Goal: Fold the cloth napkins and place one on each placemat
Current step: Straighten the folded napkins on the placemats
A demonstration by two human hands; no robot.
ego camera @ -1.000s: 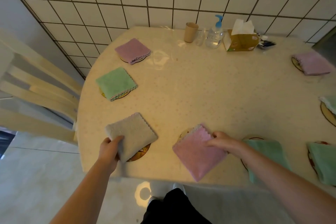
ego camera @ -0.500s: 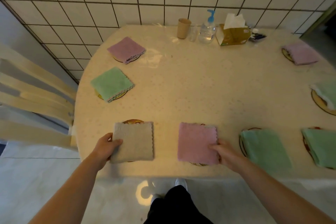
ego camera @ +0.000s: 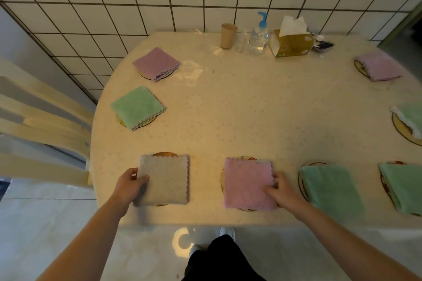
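A folded beige napkin point(ego camera: 165, 180) lies square on a round placemat point(ego camera: 164, 154) near the table's front edge; my left hand point(ego camera: 130, 186) pinches its left side. To its right a folded pink napkin point(ego camera: 247, 182) covers another placemat point(ego camera: 222, 181), and my right hand point(ego camera: 282, 187) grips its right edge. Folded napkins rest on the other placemats: purple point(ego camera: 156, 64) and green point(ego camera: 137, 106) at the left, two green ones point(ego camera: 330, 186) point(ego camera: 403, 186) at the front right, a green one point(ego camera: 411, 118) and a purple one point(ego camera: 378, 65) at the far right.
A cup point(ego camera: 228, 35), a clear glass point(ego camera: 241, 40), a pump bottle point(ego camera: 259, 34), a tissue box point(ego camera: 291, 41) and small dark items point(ego camera: 323, 44) stand at the table's back by the tiled wall. A wooden chair point(ego camera: 41, 121) stands at the left.
Both napkins were turned from diamond-wise to square on their placemats. My hands stay on their outer edges, and my view has tilted a little.
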